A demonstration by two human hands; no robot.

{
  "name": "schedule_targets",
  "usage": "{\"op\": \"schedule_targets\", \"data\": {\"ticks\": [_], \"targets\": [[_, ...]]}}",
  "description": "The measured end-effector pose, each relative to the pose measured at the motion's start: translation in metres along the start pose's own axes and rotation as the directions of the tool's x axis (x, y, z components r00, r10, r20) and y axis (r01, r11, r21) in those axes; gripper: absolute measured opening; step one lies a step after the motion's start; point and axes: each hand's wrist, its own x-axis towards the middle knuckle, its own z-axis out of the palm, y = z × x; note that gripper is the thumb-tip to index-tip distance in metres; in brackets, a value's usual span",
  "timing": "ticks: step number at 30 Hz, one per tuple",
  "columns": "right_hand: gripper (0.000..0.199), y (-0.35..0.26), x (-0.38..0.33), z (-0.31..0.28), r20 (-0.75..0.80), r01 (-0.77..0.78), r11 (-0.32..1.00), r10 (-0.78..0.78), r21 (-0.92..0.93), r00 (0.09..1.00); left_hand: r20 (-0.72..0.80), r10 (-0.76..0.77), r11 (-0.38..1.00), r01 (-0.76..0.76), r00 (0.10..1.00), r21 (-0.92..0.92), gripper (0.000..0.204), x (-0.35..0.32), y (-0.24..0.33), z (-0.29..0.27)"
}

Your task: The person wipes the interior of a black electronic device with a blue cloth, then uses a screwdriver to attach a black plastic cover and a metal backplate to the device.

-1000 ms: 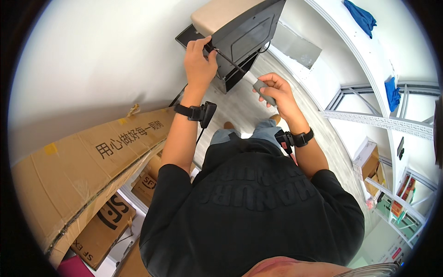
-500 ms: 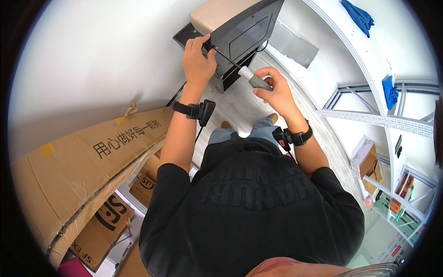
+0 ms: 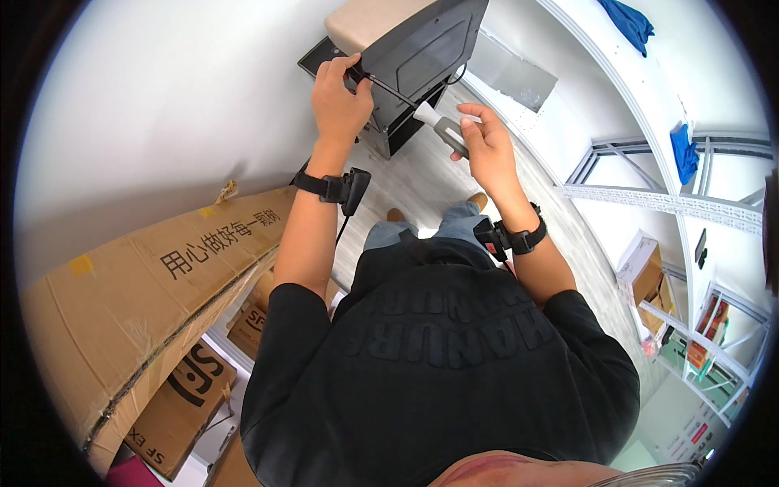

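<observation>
My right hand (image 3: 489, 150) holds a screwdriver by its grey and white handle (image 3: 446, 132). Its thumb lies along the handle and its index finger stands away from it. The thin dark shaft (image 3: 395, 92) runs up and left to my left hand (image 3: 339, 97). There, my thumb and fingers are closed around a small dark part (image 3: 357, 75), and the screwdriver's tip meets it; the fingers partly hide this spot. The part sits at the edge of a machine with a beige top (image 3: 369, 24) and a dark grey panel (image 3: 430, 53).
A long cardboard box (image 3: 122, 300) lies along the wall on the left, with more cartons (image 3: 182, 406) below it. White metal shelving (image 3: 665, 203) stands on the right, with blue cloths (image 3: 684, 154). A black cable (image 3: 458, 75) loops beside the machine.
My right hand has altered its grip on the screwdriver handle, its index finger now lifted outward. The machine and my hands sit slightly farther left and higher in view. My left hand keeps its pinch.
</observation>
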Motion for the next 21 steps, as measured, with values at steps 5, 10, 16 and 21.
{"op": "schedule_targets", "data": {"ticks": [5, 10, 16, 21], "targets": [[0.03, 0.028, 0.009, -0.004, 0.048, 0.401, 0.877, -0.403, -0.266, 0.914, 0.009, -0.016, 1.0, 0.016, 1.0, 0.001, 0.036, 0.002, 0.002, -0.001], [0.037, 0.01, 0.004, -0.005, 0.043, -0.077, 0.997, 0.076, 0.013, 0.996, 0.018, 0.006, 1.0, -0.006, 1.0, 0.027, 0.036, 0.0, 0.001, -0.001], [0.044, 0.023, 0.008, -0.005, 0.072, 0.186, 0.972, -0.177, -0.144, 0.982, 0.045, -0.006, 0.998, 0.009, 0.999, -0.059, 0.035, -0.001, 0.008, -0.006], [0.045, 0.017, 0.002, -0.004, 0.132, -0.035, 0.996, 0.025, 0.077, 0.991, 0.038, -0.009, 0.997, 0.011, 0.999, -0.073, 0.033, 0.0, 0.003, -0.005]]}}
